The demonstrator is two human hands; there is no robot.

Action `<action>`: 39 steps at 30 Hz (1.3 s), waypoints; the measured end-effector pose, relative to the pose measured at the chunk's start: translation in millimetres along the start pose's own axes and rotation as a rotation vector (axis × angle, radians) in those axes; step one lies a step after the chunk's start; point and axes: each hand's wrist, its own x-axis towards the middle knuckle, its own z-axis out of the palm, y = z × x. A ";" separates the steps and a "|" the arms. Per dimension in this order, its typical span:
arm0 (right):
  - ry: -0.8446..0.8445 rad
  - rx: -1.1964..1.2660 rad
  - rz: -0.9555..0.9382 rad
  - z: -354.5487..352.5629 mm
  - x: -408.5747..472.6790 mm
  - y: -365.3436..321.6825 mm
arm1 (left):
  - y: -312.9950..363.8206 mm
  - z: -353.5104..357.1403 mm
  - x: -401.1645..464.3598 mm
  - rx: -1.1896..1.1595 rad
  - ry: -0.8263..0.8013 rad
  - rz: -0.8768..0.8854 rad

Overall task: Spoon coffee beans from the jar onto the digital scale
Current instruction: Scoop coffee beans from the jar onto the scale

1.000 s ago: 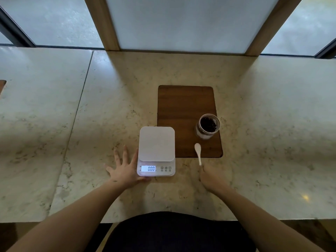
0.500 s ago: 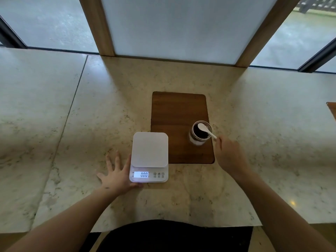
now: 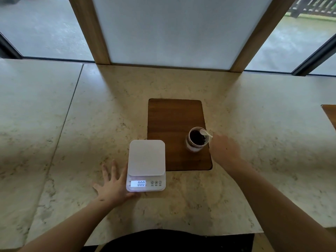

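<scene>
A white digital scale (image 3: 146,159) sits on the marble counter, its lit display reading 000 and its platform bare. My left hand (image 3: 113,188) lies flat and spread on the counter, touching the scale's left front corner. An open glass jar of dark coffee beans (image 3: 196,140) stands on a dark wooden board (image 3: 172,117). My right hand (image 3: 224,150), just right of the jar, is shut on the handle of a white spoon (image 3: 204,133). The spoon's bowl rests at the jar's mouth, over the beans at the right rim.
The marble counter (image 3: 91,124) stretches wide to both sides, with a seam on the left. A wood-framed frosted panel (image 3: 172,33) rises at the back edge. Another wooden board's corner (image 3: 330,113) shows at the far right.
My right hand picked the spoon up from the board's front edge and carried it to the jar; its bowl now sits at the right rim. The left hand stayed by the scale.
</scene>
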 end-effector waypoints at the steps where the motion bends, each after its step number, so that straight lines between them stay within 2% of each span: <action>1: -0.003 0.003 0.000 2.4 0.1 1.3 | 0.0 -0.3 0.4 0.001 0.000 0.000; 8: -0.033 0.230 0.038 16.9 3.7 1.7 | -0.7 -0.2 0.5 0.012 0.003 -0.011; 14: -0.131 0.383 0.086 21.9 8.1 2.2 | 0.2 0.6 0.9 0.006 -0.001 -0.008; 16: -0.118 0.348 0.087 20.0 7.9 0.7 | 0.0 0.3 1.0 0.010 0.003 -0.010; 20: -0.004 0.126 0.040 9.8 4.1 -1.1 | -0.4 1.2 1.0 -0.001 0.021 -0.012; 24: -0.008 0.001 0.000 0.9 4.3 0.5 | 0.5 1.8 1.1 -0.008 0.024 -0.012; 27: -0.067 0.133 0.014 8.6 9.0 2.1 | -0.1 2.0 1.3 -0.011 0.024 -0.018; 39: -0.258 0.723 0.324 29.6 16.0 2.8 | 0.1 2.7 2.1 0.000 0.014 -0.018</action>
